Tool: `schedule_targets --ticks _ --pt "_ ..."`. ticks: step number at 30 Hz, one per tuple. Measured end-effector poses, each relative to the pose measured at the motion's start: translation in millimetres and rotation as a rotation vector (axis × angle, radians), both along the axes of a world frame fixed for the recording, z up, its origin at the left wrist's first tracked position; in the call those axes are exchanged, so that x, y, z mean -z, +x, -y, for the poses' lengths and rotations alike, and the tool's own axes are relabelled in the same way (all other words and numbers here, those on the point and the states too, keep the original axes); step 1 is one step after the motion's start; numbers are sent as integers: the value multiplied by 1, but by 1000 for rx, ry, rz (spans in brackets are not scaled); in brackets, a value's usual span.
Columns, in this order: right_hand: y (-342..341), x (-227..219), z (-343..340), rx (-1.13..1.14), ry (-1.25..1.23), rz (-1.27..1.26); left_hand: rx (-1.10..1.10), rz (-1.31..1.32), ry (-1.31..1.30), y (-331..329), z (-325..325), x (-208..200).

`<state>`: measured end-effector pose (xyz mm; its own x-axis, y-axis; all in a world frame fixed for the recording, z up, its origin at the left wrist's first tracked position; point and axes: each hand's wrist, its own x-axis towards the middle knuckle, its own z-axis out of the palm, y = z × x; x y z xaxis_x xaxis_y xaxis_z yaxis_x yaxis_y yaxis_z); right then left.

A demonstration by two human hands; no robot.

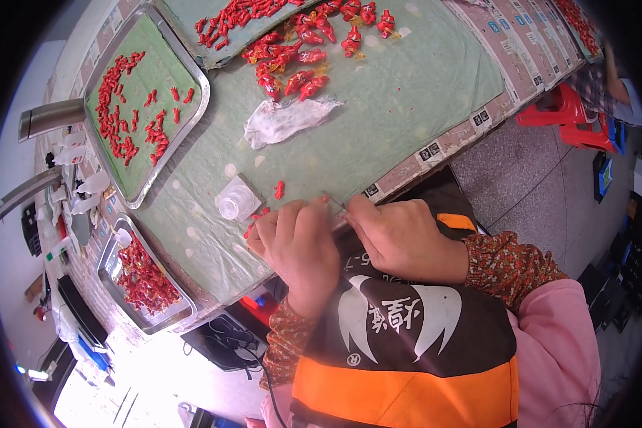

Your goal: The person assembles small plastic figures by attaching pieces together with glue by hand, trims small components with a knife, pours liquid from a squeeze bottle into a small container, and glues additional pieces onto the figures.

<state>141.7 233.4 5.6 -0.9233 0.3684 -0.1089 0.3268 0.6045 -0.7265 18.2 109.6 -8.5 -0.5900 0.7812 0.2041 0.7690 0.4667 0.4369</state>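
Both hands work close together at the near edge of the green-covered table (378,143). My left hand (296,246) is closed, its fingers curled; a bit of a small red piece (326,199) shows at its fingertips. My right hand (406,239) is pinched shut beside it, around something thin and dark that is too small to name. More red pieces (257,221) lie partly hidden by my left hand. A loose red piece (279,189) rests just beyond it. Left of that stands a small clear plastic container (237,201) with a round mouth.
A crumpled stained cloth (292,121) lies beyond, near several red figurines (307,53). At left, a metal tray (200,107) and a smaller tray (182,314) hold red pieces. Another person's arm (613,75) and red stools (549,110) appear at far right.
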Motion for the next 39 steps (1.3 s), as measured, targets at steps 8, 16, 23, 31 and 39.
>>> schedule_targets --ticks 8,16,23,31,39 --pt "3 1 6 28 -1 1 -47 21 -21 4 -3 -2" --pt "13 5 10 15 24 26 -69 18 1 4 -3 2" --pt "13 4 3 22 -44 5 -101 -19 41 1 5 8" --pt "-5 -9 -20 71 -42 -150 -183 -129 9 -1 18 1" --pt "-64 4 -20 -3 6 -311 -292 -104 -39 -3 24 -6"
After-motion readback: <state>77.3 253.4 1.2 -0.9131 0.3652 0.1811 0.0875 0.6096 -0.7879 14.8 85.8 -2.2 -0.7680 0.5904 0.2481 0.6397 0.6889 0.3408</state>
